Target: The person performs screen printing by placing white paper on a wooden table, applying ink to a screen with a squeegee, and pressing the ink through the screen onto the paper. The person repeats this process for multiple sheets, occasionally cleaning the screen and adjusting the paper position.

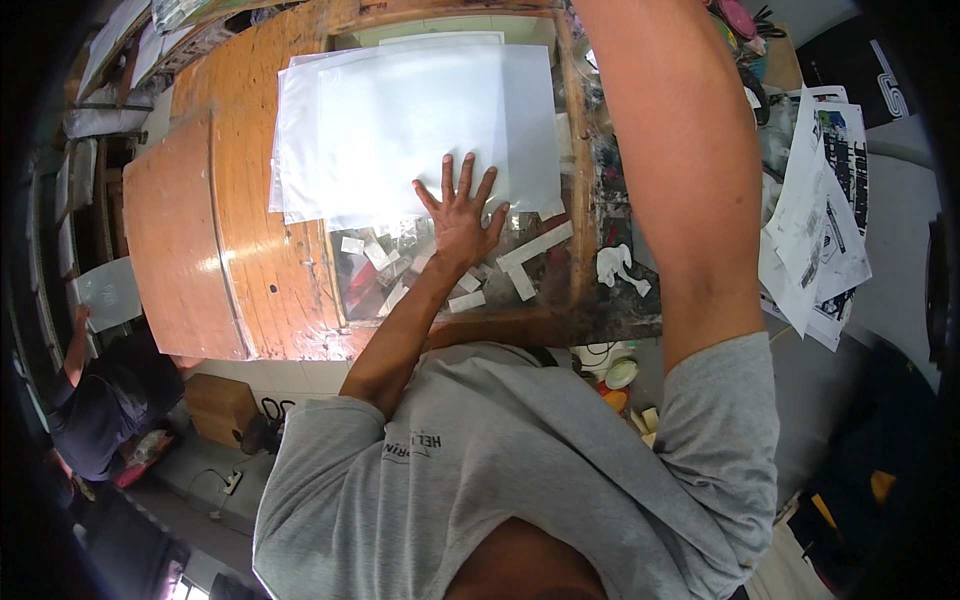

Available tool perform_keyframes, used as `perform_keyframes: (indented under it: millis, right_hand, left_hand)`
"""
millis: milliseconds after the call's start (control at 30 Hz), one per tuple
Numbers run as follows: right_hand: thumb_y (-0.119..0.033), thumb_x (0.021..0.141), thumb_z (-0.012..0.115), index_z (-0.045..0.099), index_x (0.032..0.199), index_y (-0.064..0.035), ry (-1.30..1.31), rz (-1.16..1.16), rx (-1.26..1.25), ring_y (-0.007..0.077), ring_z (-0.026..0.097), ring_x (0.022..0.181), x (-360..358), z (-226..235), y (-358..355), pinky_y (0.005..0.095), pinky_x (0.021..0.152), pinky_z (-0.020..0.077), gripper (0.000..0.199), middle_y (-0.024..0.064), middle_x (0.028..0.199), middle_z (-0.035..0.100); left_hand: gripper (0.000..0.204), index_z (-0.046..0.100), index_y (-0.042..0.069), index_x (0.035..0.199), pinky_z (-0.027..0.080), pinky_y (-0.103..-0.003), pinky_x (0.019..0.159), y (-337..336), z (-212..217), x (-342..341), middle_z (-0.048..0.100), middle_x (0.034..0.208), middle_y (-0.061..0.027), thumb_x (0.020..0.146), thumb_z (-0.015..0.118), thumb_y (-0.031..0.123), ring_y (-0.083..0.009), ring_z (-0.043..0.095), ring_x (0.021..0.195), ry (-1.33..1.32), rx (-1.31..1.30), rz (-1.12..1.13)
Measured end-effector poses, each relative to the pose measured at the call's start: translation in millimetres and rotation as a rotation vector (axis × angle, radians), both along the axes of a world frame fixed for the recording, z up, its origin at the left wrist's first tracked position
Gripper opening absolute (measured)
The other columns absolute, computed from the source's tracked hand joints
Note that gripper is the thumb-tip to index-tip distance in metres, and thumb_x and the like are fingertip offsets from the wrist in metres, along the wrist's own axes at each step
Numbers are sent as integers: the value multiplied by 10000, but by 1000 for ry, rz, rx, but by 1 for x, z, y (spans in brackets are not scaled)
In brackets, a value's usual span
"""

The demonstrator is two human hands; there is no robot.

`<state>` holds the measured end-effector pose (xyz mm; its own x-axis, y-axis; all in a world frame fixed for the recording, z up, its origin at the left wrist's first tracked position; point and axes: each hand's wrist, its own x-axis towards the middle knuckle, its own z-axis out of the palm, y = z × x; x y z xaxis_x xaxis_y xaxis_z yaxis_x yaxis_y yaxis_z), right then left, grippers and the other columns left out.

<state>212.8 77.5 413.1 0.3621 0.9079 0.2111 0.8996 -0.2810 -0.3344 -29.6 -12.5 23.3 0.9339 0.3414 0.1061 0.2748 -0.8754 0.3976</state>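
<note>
My left hand lies flat with its fingers spread over the lower edge of a stack of translucent white sheets. The sheets overlap unevenly on a glass panel set into a wooden table. Around my left wrist, several white strips and small blocks show at the glass; whether they lie on it or under it I cannot tell. My right forearm reaches up and away past the table's right side, and its hand is beyond the upper edge of the picture.
Crumpled white tissue sits on a dark stained surface right of the glass. Printed papers hang farther right. At the left, another person in dark clothes holds a pale sheet beside racks. A brown box stands below the table.
</note>
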Motion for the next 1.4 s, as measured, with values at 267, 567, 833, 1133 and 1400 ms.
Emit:
perform_keyframes:
  millis: [267, 567, 833, 1133, 1400]
  right_hand:
    - [-576, 1021, 408, 725, 767, 32, 81, -233, -68, 303, 678, 777, -32, 2, -4, 486, 771, 524, 731, 238, 836, 698]
    - [-615, 966, 518, 704, 744, 47, -201, -158, 120, 287, 661, 665, -17, -26, -5, 465, 659, 527, 723, 179, 722, 688]
    - [-724, 885, 557, 720, 862, -66, -196, -158, 51, 354, 687, 612, -111, -123, -60, 476, 624, 549, 679, 163, 641, 677]
    - [-65, 814, 655, 626, 1212, -110, 47, -48, -175, 326, 627, 973, -188, -301, -128, 481, 799, 441, 402, 129, 993, 665]
    - [-60, 802, 607, 643, 1144, -123, -188, -111, -19, 237, 588, 960, -188, -335, -113, 460, 851, 365, 350, 52, 960, 615]
  left_hand:
    - [592, 491, 224, 1497, -30, -790, 1115, -3, -5, -4, 251, 1653, -102, 973, 577, 485, -365, 94, 1555, 16, 9, 1]
    - [565, 481, 179, 1493, -47, -779, 1128, -14, -1, -12, 311, 1628, -114, 1012, 496, 476, -325, 150, 1549, 40, 34, -18]
    - [519, 480, 30, 1424, 318, -588, 1149, 30, 135, -43, 494, 1468, -135, 980, 645, 243, -308, 458, 1387, -725, -1115, 324]
    - [264, 512, 90, 1080, 244, -732, 1100, 34, 63, -79, 445, 1145, -77, 883, 620, 228, -249, 480, 1168, -445, -2076, 1035]
    - [82, 529, 120, 868, 261, -723, 1069, 32, 40, -77, 498, 1000, -78, 850, 549, 197, -271, 516, 1125, -436, -1973, 1130]
